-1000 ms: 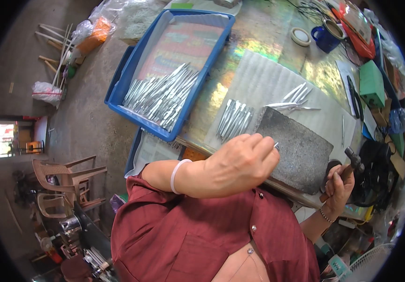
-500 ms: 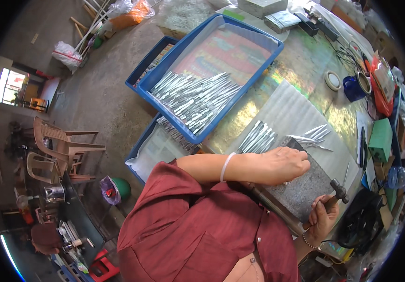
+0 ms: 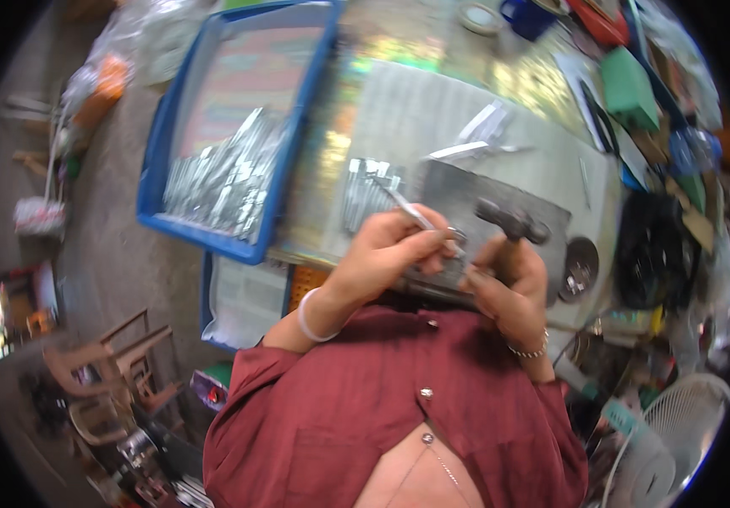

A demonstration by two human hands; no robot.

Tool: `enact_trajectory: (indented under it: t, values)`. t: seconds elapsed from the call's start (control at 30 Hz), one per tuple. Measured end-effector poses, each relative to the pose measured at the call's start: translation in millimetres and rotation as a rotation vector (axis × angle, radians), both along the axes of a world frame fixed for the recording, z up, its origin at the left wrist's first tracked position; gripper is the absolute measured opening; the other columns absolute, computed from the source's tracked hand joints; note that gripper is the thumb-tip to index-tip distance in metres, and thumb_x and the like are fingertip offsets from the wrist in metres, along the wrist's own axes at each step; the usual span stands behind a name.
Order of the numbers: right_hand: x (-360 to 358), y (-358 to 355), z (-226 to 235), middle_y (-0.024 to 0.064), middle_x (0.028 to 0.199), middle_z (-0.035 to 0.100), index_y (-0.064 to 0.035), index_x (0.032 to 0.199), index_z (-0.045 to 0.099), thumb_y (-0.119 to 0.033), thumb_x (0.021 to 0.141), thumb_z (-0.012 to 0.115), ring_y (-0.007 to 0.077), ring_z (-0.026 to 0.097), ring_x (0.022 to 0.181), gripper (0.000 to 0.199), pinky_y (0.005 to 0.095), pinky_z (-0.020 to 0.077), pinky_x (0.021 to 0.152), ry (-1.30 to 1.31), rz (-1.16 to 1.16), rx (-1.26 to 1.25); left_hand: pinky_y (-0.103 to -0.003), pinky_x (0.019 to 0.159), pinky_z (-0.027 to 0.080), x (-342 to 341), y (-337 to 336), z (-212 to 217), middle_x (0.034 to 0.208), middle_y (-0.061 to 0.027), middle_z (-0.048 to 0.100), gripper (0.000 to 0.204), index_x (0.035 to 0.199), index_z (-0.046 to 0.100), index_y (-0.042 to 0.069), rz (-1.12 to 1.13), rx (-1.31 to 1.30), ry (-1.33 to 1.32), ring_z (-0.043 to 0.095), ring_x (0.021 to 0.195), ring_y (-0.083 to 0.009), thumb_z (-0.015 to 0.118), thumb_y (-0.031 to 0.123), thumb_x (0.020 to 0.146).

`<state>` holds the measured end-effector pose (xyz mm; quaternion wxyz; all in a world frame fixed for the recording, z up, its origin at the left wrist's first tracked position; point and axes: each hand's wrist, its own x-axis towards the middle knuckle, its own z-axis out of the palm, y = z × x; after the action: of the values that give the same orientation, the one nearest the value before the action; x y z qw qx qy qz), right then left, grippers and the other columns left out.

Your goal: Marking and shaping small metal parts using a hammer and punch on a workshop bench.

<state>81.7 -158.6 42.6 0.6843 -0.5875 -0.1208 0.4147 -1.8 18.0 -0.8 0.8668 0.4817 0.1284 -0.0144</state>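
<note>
From the head camera, the left hand pinches a thin metal strip between closed fingers, one end buried in the grip and the free end slanting up and away to the left. The right hand is wrapped shut around the handle of a small hammer, whose dark head sits just above its fingers. Both hands meet over the near edge of a grey steel block on the tabletop.

The strip looks light, stiff and slick, thin enough to bend under a hard knock; it is probably best held near one end, as it is here, with the rest left free.

Just beyond the left fingers lies a small bundle of like strips, and a few more lie further off. Well to the left, a blue tray holds a heap of the same strips. A second blue tray below it seems to hold only a sheet.
</note>
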Motion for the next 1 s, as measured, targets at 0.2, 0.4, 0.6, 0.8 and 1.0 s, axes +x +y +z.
enact_trajectory:
  t: [0.2, 0.4, 0.6, 0.8, 1.0]
  values:
    - [-2, 0, -8, 0.0072, 0.075, 0.063, -0.0015, 0.089, 0.051, 0.001, 0.083, 0.061, 0.0040, 0.045, 0.044, 0.012, 0.0179, 0.0335, 0.039, 0.016, 0.018, 0.124, -0.023, 0.061, 0.050, -11, -12, -10, 0.090, -0.0101, 0.065, 0.015, 0.101, 0.058, 0.000, -0.008, -0.462, -0.017, 0.060, 0.069, -0.0127, 0.059, 0.013, 0.092]
    - [-2, -6, -7, 0.0033, 0.075, 0.061, -0.0008, 0.087, 0.054, 0.000, 0.085, 0.062, 0.0037, 0.053, 0.061, 0.008, 0.0175, 0.0404, 0.052, -0.032, -0.009, 0.124, -0.024, 0.061, 0.051, -8, -18, -10, 0.091, -0.0118, 0.065, 0.015, 0.100, 0.057, -0.001, -0.043, -0.514, -0.033, 0.062, 0.069, -0.0144, 0.059, 0.012, 0.092]
    - [-1, -11, -18, 0.0030, 0.077, 0.060, -0.0009, 0.084, 0.053, 0.002, 0.086, 0.060, 0.0051, 0.056, 0.070, 0.007, 0.0187, 0.0446, 0.063, -0.175, 0.023, 0.088, -0.023, 0.062, 0.052, -9, -22, -3, 0.092, -0.0116, 0.064, 0.012, 0.100, 0.058, -0.001, -0.001, -0.348, -0.075, 0.062, 0.070, -0.0140, 0.058, 0.007, 0.091]
    - [-2, -8, -17, 0.0001, 0.074, 0.056, -0.0003, 0.092, 0.052, 0.004, 0.085, 0.058, 0.0052, 0.055, 0.069, 0.010, 0.0212, 0.0449, 0.061, -0.107, -0.012, 0.160, -0.024, 0.064, 0.052, -11, -26, -4, 0.093, -0.0100, 0.062, 0.013, 0.099, 0.060, -0.002, 0.063, 0.090, -0.167, 0.062, 0.074, -0.0131, 0.057, -0.005, 0.088]
    - [6, -12, -15, 0.0027, 0.078, 0.059, 0.0023, 0.102, 0.053, -0.003, 0.087, 0.062, 0.0061, 0.058, 0.072, 0.018, 0.0218, 0.0471, 0.063, 0.035, 0.090, 0.154, -0.024, 0.065, 0.052, -13, -28, -13, 0.093, -0.0113, 0.062, 0.010, 0.100, 0.059, 0.000, 0.072, -0.210, -0.132, 0.062, 0.075, -0.0144, 0.057, 0.005, 0.091]
